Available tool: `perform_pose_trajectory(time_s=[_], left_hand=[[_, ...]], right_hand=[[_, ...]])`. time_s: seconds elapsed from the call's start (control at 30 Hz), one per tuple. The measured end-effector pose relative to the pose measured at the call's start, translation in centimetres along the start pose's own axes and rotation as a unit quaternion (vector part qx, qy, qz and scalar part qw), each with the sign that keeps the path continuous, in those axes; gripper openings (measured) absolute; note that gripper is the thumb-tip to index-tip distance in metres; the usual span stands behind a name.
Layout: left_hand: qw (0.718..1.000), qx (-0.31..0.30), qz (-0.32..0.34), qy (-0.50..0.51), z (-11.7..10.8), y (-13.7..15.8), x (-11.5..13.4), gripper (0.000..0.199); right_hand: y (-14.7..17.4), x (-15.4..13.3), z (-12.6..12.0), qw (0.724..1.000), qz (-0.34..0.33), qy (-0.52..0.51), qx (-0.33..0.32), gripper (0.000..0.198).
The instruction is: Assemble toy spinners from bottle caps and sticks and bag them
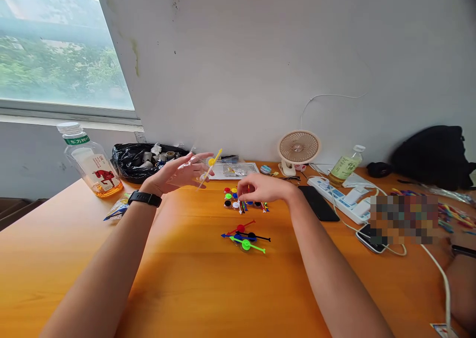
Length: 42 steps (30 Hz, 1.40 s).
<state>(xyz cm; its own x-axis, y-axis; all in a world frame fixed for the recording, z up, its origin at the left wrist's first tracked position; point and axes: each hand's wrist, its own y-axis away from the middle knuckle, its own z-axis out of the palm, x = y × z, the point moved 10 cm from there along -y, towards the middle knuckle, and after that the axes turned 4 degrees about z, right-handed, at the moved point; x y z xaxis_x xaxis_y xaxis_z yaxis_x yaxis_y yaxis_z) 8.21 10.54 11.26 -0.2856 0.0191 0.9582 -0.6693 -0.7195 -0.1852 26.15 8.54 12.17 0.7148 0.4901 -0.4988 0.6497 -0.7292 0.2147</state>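
Observation:
My left hand [182,172] is raised above the table, holding a yellow arrow spinner [211,161] at its fingertips; a pale, see-through part shows along its lower end. My right hand [262,187] reaches over a group of small coloured discs and arrows [228,196], fingers bent and pinched downward. What lies between those fingertips is hidden. Nearer to me, several arrow spinners lie bunched together: a red one [241,228], a black one [252,237], a blue one [226,236] and a light green one [246,245], on round clear bases.
On the left stand a large drink bottle [92,167] and a black plastic bag [126,164] with rubbish. A small fan [299,148] is at the back. To the right are a black phone [319,204], a power strip [340,199], cables and a green-labelled bottle [345,167]. Part of another person shows at right.

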Motion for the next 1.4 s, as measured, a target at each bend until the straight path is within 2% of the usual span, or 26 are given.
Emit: perform_pose_trajectory(time_s=[0.1, 0.2, 0.3, 0.47, 0.53, 0.63, 0.7, 0.77, 0.83, 0.9, 0.97, 1.03, 1.1, 1.17, 1.23, 1.4], left_hand=[[1.000, -0.019, 0.012, 0.014, 0.7, -0.1, 0.4, 0.070], [0.998, -0.020, 0.054, 0.029, 1.4, -0.2, 1.5, 0.076], [0.995, -0.012, 0.085, 0.042, 1.4, -0.4, 1.9, 0.078], [1.000, -0.016, -0.010, 0.000, 1.0, -0.4, -1.1, 0.070], [1.000, -0.023, 0.003, 0.005, 1.1, -0.4, -0.9, 0.071], [0.997, -0.045, 0.049, 0.036, 1.6, -0.5, -0.1, 0.077], [0.998, -0.052, 0.024, 0.041, 1.8, -0.7, -1.3, 0.075], [0.998, -0.042, -0.038, 0.024, 1.6, -0.8, -3.4, 0.069], [0.996, -0.036, -0.083, 0.005, 1.8, -1.0, -4.8, 0.065], [0.995, -0.048, -0.091, -0.009, 2.6, -1.1, -4.8, 0.065], [0.995, -0.062, -0.076, -0.018, 3.6, -1.4, -3.9, 0.066], [0.996, -0.066, -0.060, -0.018, 4.2, -1.5, -3.0, 0.066], [0.997, -0.063, -0.051, -0.013, 4.4, -1.5, -2.6, 0.067], [0.997, -0.063, -0.049, -0.006, 4.5, -1.6, -2.5, 0.070], [0.997, -0.063, -0.050, -0.002, 4.5, -1.6, -2.6, 0.070], [0.996, -0.057, -0.069, 0.002, 4.6, -1.8, -3.3, 0.063]], right_hand=[[-1.1, 0.4, 4.5, 0.989, 0.021, 0.041, -0.138, 0.031], [-2.2, 0.4, 8.1, 0.973, 0.035, 0.070, -0.217, 0.037], [-3.2, 0.3, 10.2, 0.965, 0.036, 0.075, -0.247, 0.024], [-3.8, 0.8, 10.6, 0.966, 0.042, 0.093, -0.236, 0.010], [-3.8, 0.7, 9.7, 0.975, 0.031, 0.073, -0.209, 0.010], [-3.4, -0.2, 7.1, 0.989, -0.008, -0.026, -0.147, 0.011], [-2.6, -1.0, 5.0, 0.987, -0.039, -0.118, -0.106, 0.012], [-1.5, -1.9, 2.7, 0.972, -0.075, -0.210, -0.068, 0.017], [-0.3, -2.7, 0.1, 0.951, -0.112, -0.287, -0.014, 0.022], [0.8, -2.7, -3.2, 0.922, -0.137, -0.350, 0.095, 0.026], [2.3, -1.8, -6.6, 0.874, -0.146, -0.396, 0.241, 0.028], [3.9, -0.5, -8.8, 0.817, -0.141, -0.419, 0.369, 0.031], [4.8, 0.3, -9.8, 0.776, -0.132, -0.430, 0.442, 0.034], [5.0, 0.7, -9.9, 0.750, -0.130, -0.449, 0.467, 0.034], [4.5, 0.8, -9.5, 0.735, -0.132, -0.482, 0.458, 0.035], [2.5, 0.1, -8.0, 0.737, -0.134, -0.526, 0.403, 0.039]])
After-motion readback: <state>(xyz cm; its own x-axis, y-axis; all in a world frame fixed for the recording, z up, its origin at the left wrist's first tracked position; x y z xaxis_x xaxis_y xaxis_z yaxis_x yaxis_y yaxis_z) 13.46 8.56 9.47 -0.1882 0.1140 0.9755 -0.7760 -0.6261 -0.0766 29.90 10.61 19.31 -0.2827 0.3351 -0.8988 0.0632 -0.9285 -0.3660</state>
